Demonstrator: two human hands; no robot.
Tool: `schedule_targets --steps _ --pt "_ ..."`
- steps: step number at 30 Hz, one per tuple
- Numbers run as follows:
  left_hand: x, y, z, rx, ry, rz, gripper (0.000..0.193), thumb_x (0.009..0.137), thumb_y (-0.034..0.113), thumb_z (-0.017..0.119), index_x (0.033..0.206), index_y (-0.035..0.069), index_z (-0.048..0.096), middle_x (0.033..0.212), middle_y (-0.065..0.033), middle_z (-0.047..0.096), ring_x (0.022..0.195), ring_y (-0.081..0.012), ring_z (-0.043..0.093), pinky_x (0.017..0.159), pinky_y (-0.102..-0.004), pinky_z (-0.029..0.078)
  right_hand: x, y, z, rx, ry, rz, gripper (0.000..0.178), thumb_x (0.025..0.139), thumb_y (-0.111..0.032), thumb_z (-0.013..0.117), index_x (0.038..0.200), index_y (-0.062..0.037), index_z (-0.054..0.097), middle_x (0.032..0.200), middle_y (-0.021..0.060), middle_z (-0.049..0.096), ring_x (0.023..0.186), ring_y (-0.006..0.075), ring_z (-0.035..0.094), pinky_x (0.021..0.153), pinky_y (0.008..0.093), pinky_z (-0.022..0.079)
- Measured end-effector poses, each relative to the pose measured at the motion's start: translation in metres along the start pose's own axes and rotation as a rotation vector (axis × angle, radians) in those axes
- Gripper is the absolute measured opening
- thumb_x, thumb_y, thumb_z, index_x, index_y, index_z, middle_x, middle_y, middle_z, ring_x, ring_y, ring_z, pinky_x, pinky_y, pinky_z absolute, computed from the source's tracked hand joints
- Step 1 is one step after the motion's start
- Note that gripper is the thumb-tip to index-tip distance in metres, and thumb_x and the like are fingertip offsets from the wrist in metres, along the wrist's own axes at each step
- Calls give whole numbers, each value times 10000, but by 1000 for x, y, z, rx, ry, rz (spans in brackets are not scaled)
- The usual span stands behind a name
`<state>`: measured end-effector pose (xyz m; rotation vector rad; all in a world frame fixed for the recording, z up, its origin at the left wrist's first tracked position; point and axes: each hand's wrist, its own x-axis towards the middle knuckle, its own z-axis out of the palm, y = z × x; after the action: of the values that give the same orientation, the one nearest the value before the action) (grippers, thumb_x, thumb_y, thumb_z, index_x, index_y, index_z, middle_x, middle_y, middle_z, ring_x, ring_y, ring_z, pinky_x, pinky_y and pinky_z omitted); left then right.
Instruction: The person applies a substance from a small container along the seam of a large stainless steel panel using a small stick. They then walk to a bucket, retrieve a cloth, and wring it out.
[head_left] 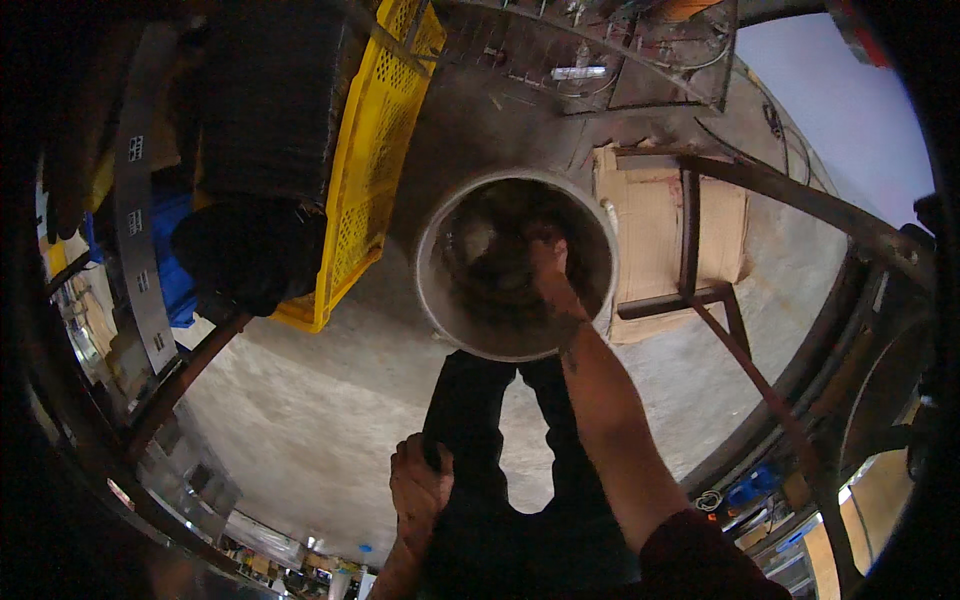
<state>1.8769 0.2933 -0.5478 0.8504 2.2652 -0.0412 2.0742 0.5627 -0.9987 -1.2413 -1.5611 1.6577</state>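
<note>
A large round metal pot (428,290) stands on the floor in front of my knees, its inside dark. My right arm reaches down into it. Inside, my right hand (546,255) is low near the middle; its fingers are dim and blurred, and whatever they touch is hard to make out. My left hand (421,478) rests beside my left thigh, against the dark trousers (465,410). Its fingers are curled, with something dark between thumb and fingers that I cannot make out.
A yellow perforated plastic crate (365,190) stands tilted at the left, beside a black bundle (250,255). Right of the pot, flattened cardboard (650,240) lies under a rusty metal frame (690,230). A wire rack (650,60) is at the far side.
</note>
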Motion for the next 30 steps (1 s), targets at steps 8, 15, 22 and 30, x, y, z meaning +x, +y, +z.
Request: schedule_targets --steps 8,15,22,30 --pt "32 14 32 -392 65 6 498 988 80 766 1459 -9 630 1407 -276 668 1324 -476 650 1143 -537 535 -31 -265 42 833 252 917 306 1128 -167 644 1395 -16 635 1220 109 681 946 210 664 978 420 619" --pt "201 115 60 -636 221 459 860 959 -1 774 1737 68 414 1647 -312 486 1578 -504 436 1341 -532 356 -89 -419 11 352 74 766 328 1163 -295 603 1268 -5 713 1086 63 696 956 158 629 955 354 574" --pt "258 52 131 -912 -77 468 656 1097 312 642 1674 40 487 1621 -195 572 1497 -383 557 1250 -465 457 -119 -457 -24 589 -68 862 344 1184 -314 576 1316 -13 679 1131 64 696 980 165 650 903 397 598" --pt "164 134 40 -516 -52 285 595 895 -123 694 1474 -3 626 1466 -297 680 1384 -512 634 1137 -553 538 -59 -273 12 898 158 1007 595 1129 -406 666 1584 -38 561 1489 181 665 1313 355 700 1119 531 619"
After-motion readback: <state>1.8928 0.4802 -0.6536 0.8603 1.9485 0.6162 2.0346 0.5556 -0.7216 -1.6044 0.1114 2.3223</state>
